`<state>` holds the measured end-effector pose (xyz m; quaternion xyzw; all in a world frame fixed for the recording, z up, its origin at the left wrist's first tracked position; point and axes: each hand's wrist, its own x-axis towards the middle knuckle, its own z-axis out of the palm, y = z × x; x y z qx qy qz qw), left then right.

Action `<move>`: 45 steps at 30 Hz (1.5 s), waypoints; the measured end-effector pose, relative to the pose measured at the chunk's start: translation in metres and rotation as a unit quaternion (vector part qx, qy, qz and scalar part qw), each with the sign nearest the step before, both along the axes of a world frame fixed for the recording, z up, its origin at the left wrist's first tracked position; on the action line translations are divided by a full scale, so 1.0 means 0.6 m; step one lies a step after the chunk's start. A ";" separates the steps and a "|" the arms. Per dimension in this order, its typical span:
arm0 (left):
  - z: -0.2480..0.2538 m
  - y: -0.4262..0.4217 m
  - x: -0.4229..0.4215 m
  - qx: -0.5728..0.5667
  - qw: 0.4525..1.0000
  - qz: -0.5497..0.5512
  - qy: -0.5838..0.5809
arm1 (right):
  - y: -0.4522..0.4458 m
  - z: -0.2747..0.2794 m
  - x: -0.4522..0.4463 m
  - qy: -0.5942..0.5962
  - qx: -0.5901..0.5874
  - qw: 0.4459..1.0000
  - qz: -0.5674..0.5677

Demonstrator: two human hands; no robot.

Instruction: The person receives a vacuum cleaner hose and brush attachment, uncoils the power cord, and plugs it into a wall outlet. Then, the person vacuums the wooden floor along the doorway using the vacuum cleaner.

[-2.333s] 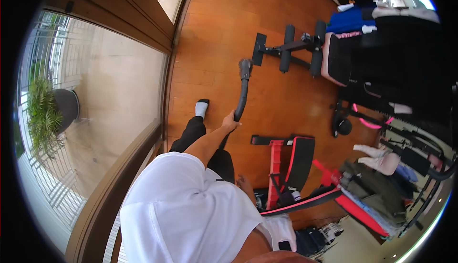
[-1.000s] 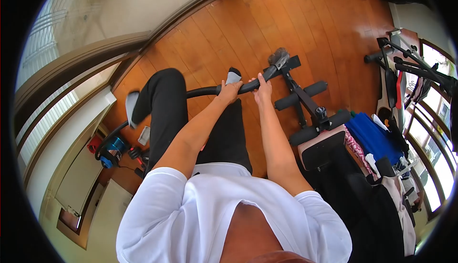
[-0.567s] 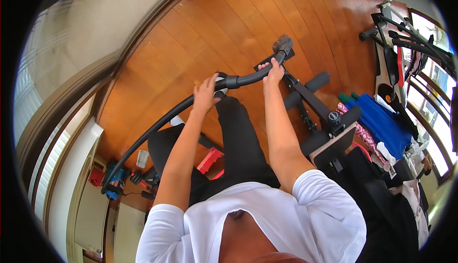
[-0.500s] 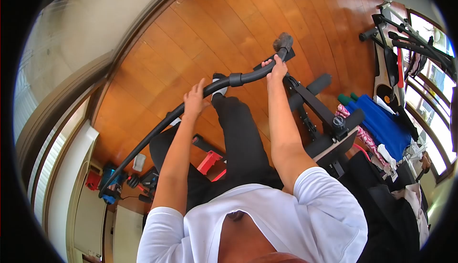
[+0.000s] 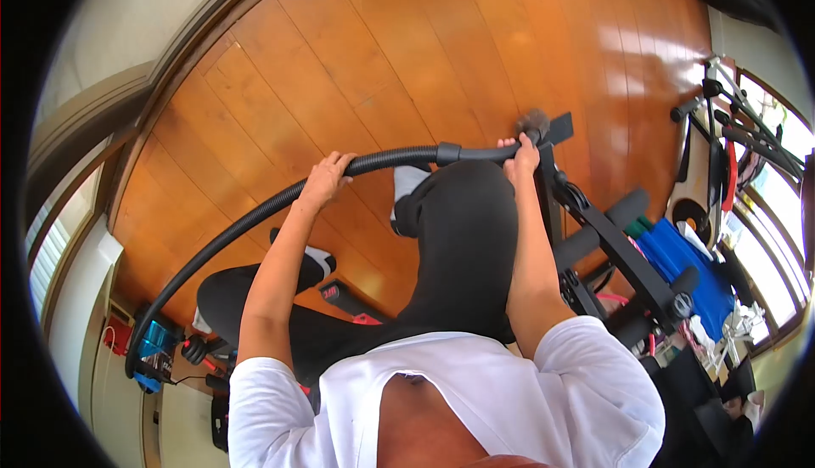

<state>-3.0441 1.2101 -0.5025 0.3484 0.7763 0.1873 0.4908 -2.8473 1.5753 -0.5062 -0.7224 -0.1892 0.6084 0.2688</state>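
Observation:
A black ribbed vacuum cleaner hose [image 5: 242, 226] curves across the view from the lower left. My left hand [image 5: 323, 183] lies over the hose, fingers and thumb on either side of it. The smooth curved handle tube [image 5: 488, 154] joins the hose at a thick collar [image 5: 448, 154]. My right hand [image 5: 525, 157] is closed round this tube near its far end. Just beyond it sits a round grey-brown brush head [image 5: 533, 121], partly behind the fingers and close to a flat black plate [image 5: 558, 128] of the exercise bench.
A black padded exercise bench [image 5: 607, 239] stands right beside my right arm and leg. The hose runs down to a blue vacuum cleaner body [image 5: 157, 345] at lower left. Wooden floor [image 5: 382, 52] spreads ahead. Blue cloth [image 5: 692, 268] lies at right, near folded gym equipment [image 5: 722, 120].
My left hand has gone from open beside the hose to gripping it. The brush head and right hand appear lower and further right, beside the bench plate. The view has shifted and my legs have moved.

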 end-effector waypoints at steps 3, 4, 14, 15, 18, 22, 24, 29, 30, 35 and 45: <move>-0.084 -0.044 -0.011 -0.022 0.993 -0.090 -0.072 | -0.050 -0.019 -0.039 -0.024 0.014 0.995 0.094; -0.094 -0.052 -0.017 -0.038 0.992 -0.088 -0.079 | -0.058 -0.030 -0.070 -0.015 0.040 0.993 0.112; -0.105 -0.061 -0.130 0.004 0.994 0.073 0.078 | -0.031 -0.070 -0.466 0.150 0.149 0.913 0.349; -0.099 -0.053 -0.142 -0.017 0.993 0.086 0.081 | -0.021 -0.069 -0.495 0.178 0.137 0.900 0.374; -0.105 -0.049 -0.145 0.026 0.991 0.062 0.114 | -0.015 -0.070 -0.490 0.207 0.153 0.884 0.391; -0.157 -0.073 -0.084 0.044 0.995 -0.085 0.041 | -0.076 -0.062 -0.294 0.223 0.155 0.899 0.345; -0.212 -0.096 -0.036 -0.011 0.980 -0.197 0.010 | -0.118 -0.046 -0.206 0.147 0.133 0.924 0.326; -0.148 -0.080 -0.017 -0.140 0.969 -0.183 -0.084 | -0.146 -0.029 -0.259 0.124 0.124 0.901 0.398; -0.144 -0.078 -0.027 -0.140 0.977 -0.141 -0.074 | -0.134 -0.043 -0.302 0.150 0.138 0.888 0.413; -0.126 -0.069 -0.098 -0.025 0.996 0.082 0.020 | -0.081 -0.084 -0.550 0.197 0.167 0.815 0.519; -0.141 -0.102 -0.086 -0.087 0.990 -0.019 0.110 | -0.184 -0.083 -0.583 0.139 0.144 0.756 0.623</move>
